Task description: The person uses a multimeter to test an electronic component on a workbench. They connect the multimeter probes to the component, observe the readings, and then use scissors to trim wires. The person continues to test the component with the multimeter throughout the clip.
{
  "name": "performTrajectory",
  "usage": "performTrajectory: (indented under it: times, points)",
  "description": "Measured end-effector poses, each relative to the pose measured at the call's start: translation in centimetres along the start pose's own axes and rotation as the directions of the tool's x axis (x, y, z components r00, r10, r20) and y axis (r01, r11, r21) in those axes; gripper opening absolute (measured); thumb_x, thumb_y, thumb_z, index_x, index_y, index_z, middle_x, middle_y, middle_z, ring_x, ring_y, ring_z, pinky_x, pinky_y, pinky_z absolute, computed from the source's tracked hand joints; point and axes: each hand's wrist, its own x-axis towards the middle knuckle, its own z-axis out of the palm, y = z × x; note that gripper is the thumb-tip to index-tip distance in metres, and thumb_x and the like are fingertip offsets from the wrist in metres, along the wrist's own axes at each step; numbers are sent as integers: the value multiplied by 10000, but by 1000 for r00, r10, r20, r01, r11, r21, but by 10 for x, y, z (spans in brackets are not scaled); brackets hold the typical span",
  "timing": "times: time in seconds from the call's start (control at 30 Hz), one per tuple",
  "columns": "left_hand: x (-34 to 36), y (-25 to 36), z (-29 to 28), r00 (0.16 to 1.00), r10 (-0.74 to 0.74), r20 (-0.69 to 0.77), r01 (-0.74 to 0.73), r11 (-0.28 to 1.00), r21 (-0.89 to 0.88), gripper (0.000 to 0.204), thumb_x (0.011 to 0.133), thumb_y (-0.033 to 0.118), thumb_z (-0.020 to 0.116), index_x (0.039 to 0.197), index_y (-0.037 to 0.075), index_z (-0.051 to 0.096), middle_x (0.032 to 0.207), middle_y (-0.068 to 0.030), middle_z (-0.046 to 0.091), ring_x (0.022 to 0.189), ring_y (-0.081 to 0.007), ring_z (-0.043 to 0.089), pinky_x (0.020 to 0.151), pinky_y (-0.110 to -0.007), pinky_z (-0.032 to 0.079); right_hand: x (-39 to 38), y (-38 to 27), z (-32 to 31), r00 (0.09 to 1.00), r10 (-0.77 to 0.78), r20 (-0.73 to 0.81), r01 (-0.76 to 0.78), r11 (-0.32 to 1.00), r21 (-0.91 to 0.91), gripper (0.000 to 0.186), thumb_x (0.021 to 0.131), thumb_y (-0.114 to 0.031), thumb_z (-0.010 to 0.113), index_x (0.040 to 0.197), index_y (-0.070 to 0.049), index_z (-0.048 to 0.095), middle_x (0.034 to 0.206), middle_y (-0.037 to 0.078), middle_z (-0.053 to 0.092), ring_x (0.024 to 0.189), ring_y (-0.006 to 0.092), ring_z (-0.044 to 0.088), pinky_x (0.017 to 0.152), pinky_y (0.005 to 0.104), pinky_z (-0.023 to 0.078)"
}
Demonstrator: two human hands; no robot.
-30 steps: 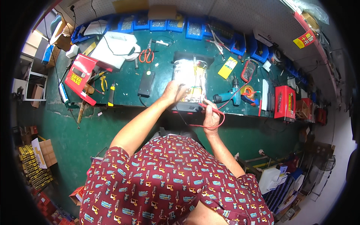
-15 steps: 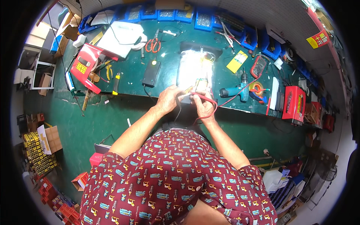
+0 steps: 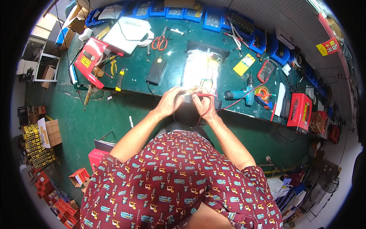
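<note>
The person's right hand (image 3: 206,107) pinches a red lead (image 3: 204,95) at the near end of the glaring device (image 3: 201,72) on the bench (image 3: 133,74); the left hand (image 3: 169,102) curls beside it, its grip unclear.

Left hand (image 3: 170,103) and right hand (image 3: 206,107) — apart a second ago — now close together.

A workshop: blue bins (image 3: 212,20) of small parts line the green table's (image 3: 136,73) far edge; a cordless drill (image 3: 249,95) lies near its front edge.
</note>
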Motion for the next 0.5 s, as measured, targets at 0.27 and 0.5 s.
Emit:
performTrajectory:
  times: [0.27,0.5]
  points:
    - [-19,10,0,955,-279,-103,252,943,-215,277,996,177,547,1123,-34,674,923,-148,743,851,-246,721,792,-366,568,-3,5,2,993,-118,-18,117,992,-45,191,984,-141,653,1069,30,656,906,170,709,829,259,710,749,387,561]
    - [-21,-3,12,960,-271,-74,238,925,-294,266,897,111,669,1124,-25,695,865,-85,730,779,-110,662,710,-290,550,-6,8,1,982,-180,47,186,969,-162,184,982,-124,611,1104,12,634,964,195,707,917,354,714,802,434,566]
